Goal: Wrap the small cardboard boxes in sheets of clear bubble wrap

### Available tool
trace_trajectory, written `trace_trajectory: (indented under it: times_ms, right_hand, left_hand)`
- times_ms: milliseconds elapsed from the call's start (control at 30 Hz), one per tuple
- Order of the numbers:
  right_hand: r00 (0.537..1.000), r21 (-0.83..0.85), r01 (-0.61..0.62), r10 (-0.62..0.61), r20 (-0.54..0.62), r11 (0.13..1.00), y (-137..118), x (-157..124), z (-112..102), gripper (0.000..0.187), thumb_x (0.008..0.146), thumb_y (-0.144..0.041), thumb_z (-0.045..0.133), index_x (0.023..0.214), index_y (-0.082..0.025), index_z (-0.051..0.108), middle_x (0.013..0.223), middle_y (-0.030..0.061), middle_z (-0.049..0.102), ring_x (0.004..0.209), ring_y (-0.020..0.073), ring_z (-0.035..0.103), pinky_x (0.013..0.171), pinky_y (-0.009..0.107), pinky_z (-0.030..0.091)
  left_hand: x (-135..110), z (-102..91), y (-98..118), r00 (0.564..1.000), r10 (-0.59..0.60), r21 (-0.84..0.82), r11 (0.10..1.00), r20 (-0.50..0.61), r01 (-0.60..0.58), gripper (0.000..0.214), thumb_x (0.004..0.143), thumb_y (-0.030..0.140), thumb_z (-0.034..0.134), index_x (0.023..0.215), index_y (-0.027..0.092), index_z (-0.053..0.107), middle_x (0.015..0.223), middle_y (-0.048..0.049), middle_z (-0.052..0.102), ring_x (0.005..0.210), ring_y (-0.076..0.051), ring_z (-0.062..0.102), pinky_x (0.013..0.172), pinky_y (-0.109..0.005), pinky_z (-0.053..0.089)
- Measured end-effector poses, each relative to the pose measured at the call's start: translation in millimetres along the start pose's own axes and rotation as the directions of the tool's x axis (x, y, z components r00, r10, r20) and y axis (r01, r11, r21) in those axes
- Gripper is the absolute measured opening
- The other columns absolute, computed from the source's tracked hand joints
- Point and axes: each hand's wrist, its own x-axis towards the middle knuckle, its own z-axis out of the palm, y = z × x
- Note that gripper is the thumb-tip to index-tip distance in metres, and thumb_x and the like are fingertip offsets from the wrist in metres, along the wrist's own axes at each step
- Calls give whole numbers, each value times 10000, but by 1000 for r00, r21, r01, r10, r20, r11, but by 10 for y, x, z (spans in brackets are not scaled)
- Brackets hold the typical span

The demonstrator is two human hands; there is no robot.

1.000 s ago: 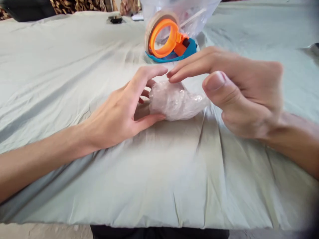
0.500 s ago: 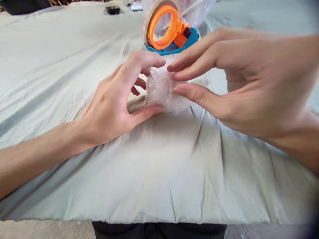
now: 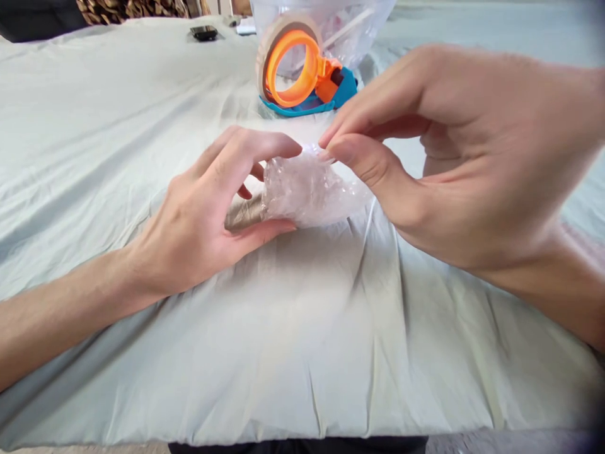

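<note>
Quietly, on a pale cloth, a crumpled clear wrap lies between a person's two hands, its long axis running left to right and its thinner end pointing right. The left hand forms a wide C about the thicker end, thumb along the near side and forefinger over the far side; how hard it presses cannot be told. The right hand comes in from above, thumb and fingertips pinching what looks like a fold at the wrap's upper far edge, about midway along. Both hands reach the wrap, neither plainly nearer. Beyond stands an orange-and-blue tape dispenser, well apart from the wrap.
</note>
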Motion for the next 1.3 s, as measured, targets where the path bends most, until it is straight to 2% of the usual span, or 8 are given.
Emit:
trace_trajectory:
  times_ms: [100,300,500,667,867,1033,1200,1300]
  right_hand:
    - [985,-122,171,-173,-7,978,57,-7,1,147,1101,-148,665,992,-239,706,1025,-3,764,958,129,713,872,305,562]
    - [980,-164,168,-183,-79,972,176,21,-25,81,1092,-166,699,1058,-169,773,1053,50,786,998,164,724,927,335,569]
    - [960,-176,123,-162,-229,977,312,70,-28,129,1072,-137,716,1001,-140,824,1058,120,817,922,202,722,806,353,566]
    - [945,-148,37,-83,-315,988,411,122,-27,105,1044,-114,752,958,-171,767,1032,92,787,861,178,739,692,327,624]
    - [963,-84,-51,26,-269,995,414,109,-88,106,1129,-288,724,1034,-260,686,1119,28,699,1052,173,760,677,260,687]
    - [974,2,-183,181,-138,983,205,47,-47,253,1067,-497,823,1193,-337,673,1134,16,687,1294,268,744,827,342,750]
    - [978,-1,-198,197,-67,980,56,42,-6,267,1050,-518,830,1225,-376,687,1119,8,725,1275,273,775,809,354,753]
    - [986,-44,-156,153,-58,987,0,1,-13,121,1096,-431,772,1157,-370,688,1107,-11,748,1144,229,818,682,295,717]
  left_hand:
    - [-17,3,12,1000,9,-53,999,-12,-9,663,991,317,898,1563,318,562,1554,-49,654,1258,-248,745,987,-374,691]
    - [-36,-31,59,999,39,-19,999,33,-38,811,1004,206,868,1646,510,475,1589,15,640,1306,-219,721,1063,-371,677]
    - [-31,-59,62,987,151,212,964,54,-159,533,1055,259,792,1541,409,632,1401,-66,693,1211,-273,766,820,-334,719]
    - [-1,-30,-29,982,180,153,971,51,-186,539,1067,296,803,1575,243,627,1375,-113,704,1159,-229,757,866,-321,721]
    - [29,16,-86,999,48,60,997,5,-48,479,1075,228,768,1532,166,637,1363,-97,722,1131,-148,724,966,-266,708]
    - [48,15,-50,999,-30,0,1000,19,30,472,1042,210,786,1498,185,669,1375,-103,732,1076,-165,728,956,-297,721]
    - [55,1,-33,996,-84,-50,995,36,85,484,1032,215,774,1500,278,671,1386,-74,746,1066,-187,740,946,-337,735]
    - [44,-6,-27,997,-78,-34,996,26,79,490,1025,205,772,1497,292,677,1351,-64,746,1075,-183,739,943,-317,728]
